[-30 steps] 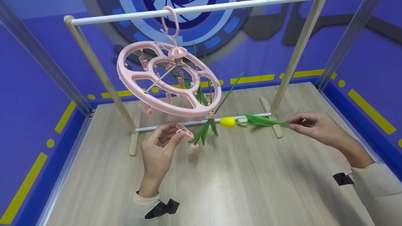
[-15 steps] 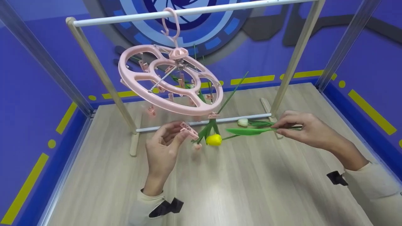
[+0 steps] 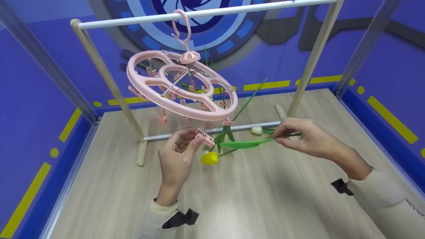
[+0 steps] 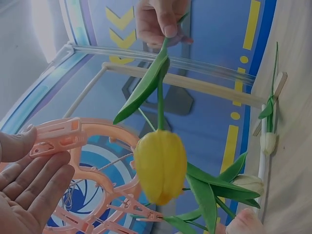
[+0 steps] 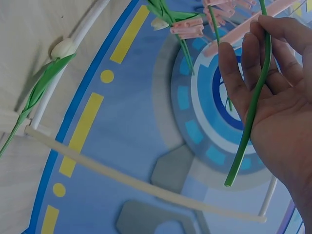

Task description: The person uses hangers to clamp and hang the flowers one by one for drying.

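Note:
Between thumb and fingers, my left hand (image 3: 176, 159) pinches a pink clothespin (image 3: 205, 137) below the front rim of a round pink clip hanger (image 3: 172, 107). My right hand (image 3: 303, 134) pinches the green stem of a yellow tulip (image 3: 210, 158). The tulip's head points left, just below the clothespin in the head view and apart from it in the left wrist view. Its long leaf (image 3: 244, 144) reaches from the right hand toward the left hand. The stem's cut end (image 5: 229, 183) passes across the right palm. Other clothespins (image 5: 187, 28) on the hanger grip tulips hanging heads down.
The hanger hooks over the white top bar (image 3: 265, 9) of a rack with wooden posts (image 3: 313, 59). A white tulip (image 3: 256, 130) lies by the lower bar (image 3: 245, 126). Among the hanging flowers are a white tulip (image 4: 249, 184) and a pink one (image 4: 245, 223). Blue printed walls enclose the table.
My right hand has moved left with the yellow tulip, bringing its head below the clothespin. My left hand, still pinching the clothespin, has shifted slightly right. The hanger has tilted and turned a little.

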Tool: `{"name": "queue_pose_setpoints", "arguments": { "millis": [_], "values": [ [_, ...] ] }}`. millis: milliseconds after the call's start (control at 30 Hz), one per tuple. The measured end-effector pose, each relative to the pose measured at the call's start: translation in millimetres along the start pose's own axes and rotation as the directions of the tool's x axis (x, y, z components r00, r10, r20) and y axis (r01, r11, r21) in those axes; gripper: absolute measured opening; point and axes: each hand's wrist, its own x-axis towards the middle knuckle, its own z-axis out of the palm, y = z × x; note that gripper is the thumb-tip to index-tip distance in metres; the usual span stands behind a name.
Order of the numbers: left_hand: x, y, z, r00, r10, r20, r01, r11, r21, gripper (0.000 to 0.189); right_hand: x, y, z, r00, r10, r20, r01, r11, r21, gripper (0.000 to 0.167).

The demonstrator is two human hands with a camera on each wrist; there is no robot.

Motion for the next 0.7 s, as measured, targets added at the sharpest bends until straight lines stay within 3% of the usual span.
{"name": "queue_pose_setpoints", "arguments": {
  "millis": [333, 700],
  "values": [
    [0.2, 2.5, 4.9, 1.0, -0.01, -0.003, 0.01, 0.999, -0.037, 0.022, 24.0, -5.5, 18.0, 0.992, -0.117, -0.038, 0.114, 0.99, -0.079, 0.022],
    [3.0, 2.9, 12.6, 1.0, 0.005, 0.007, -0.005, 0.998, -0.058, 0.021, 46.7, -12.6, 38.3, 0.988, -0.154, -0.013, 0.151, 0.982, -0.117, 0.028]
  ]
}}
